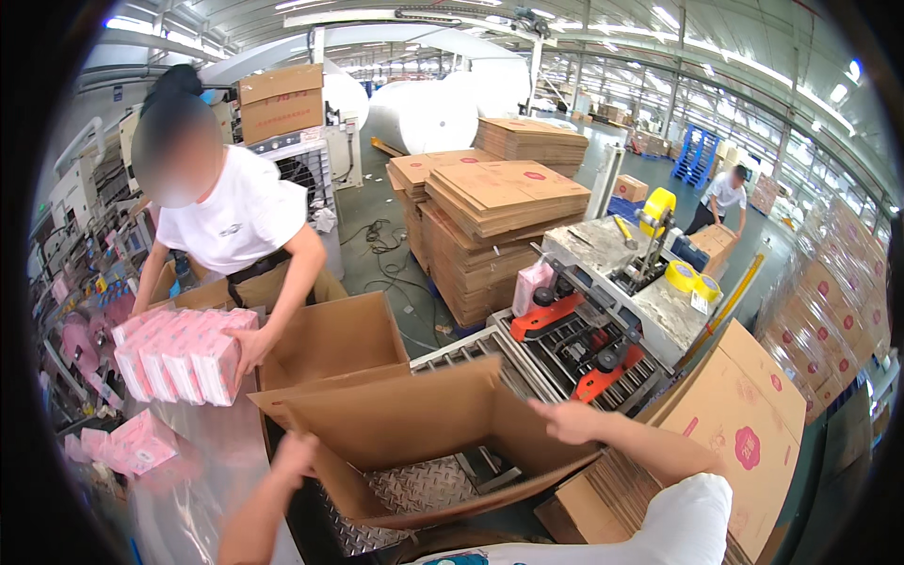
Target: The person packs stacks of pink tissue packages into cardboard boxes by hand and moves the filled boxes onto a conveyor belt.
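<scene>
A brown cardboard carton (414,414) stands opened out in front of me. Through it a diamond-patterned metal plate (424,492) shows. My left hand (298,456) is closed on its left edge, slightly blurred. At the right wall, my right hand (567,421) grips the upper edge with the index finger pointing inward; part of that grip is hidden. Just beyond stands another open carton (339,334). To the left a co-worker in a white shirt (231,217) holds a row of pink-and-white packs (179,353) between both hands.
More pink packs (141,443) lie on the metal table (202,485) at left. A roller conveyor (471,353) with a tape sealing machine (603,311) stands ahead right. Flat cartons (725,443) lean close on my right; stacked flat cartons (499,207) stand farther back.
</scene>
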`<state>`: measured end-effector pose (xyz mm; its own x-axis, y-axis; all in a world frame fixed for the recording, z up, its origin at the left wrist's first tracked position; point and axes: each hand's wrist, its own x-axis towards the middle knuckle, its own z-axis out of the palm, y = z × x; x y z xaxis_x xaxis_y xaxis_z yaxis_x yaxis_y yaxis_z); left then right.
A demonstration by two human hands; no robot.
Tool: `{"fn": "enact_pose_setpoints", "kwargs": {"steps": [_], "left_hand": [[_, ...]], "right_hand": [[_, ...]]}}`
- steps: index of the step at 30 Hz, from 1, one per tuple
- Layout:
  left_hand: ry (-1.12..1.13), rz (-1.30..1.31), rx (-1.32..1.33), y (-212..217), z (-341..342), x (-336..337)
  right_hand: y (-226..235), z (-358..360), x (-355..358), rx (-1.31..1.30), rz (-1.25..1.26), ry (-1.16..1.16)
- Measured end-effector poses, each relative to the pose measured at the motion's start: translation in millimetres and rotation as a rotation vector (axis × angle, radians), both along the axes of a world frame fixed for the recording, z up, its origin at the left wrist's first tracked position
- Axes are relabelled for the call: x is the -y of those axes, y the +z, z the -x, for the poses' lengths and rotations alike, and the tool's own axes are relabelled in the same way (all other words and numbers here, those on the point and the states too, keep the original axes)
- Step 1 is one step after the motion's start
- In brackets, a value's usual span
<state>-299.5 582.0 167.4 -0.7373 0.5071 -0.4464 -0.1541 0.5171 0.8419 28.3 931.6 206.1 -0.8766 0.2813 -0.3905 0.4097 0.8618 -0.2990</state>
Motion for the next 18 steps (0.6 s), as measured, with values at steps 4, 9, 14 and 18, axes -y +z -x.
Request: {"fn": "enact_pose_setpoints", "kwargs": {"steps": [4, 9, 14, 18], "left_hand": [[-0.16, 0.067, -0.953, -98, -70, -49], [-0.723, 0.403, -1.192, -159, -105, -54], [-0.751, 0.115, -0.671, -122, -58, -75], [-0.346, -0.515, -1.385, 15, -35, -131]], "right_hand": [[-89, 5, 9, 0.172, -0.042, 0.162], [-84, 39, 29, 0.475, -0.132, 0.43], [-47, -3, 74, 0.376, 0.502, 0.515], [-92, 19, 25, -0.292, -0.361, 0.39]]}}
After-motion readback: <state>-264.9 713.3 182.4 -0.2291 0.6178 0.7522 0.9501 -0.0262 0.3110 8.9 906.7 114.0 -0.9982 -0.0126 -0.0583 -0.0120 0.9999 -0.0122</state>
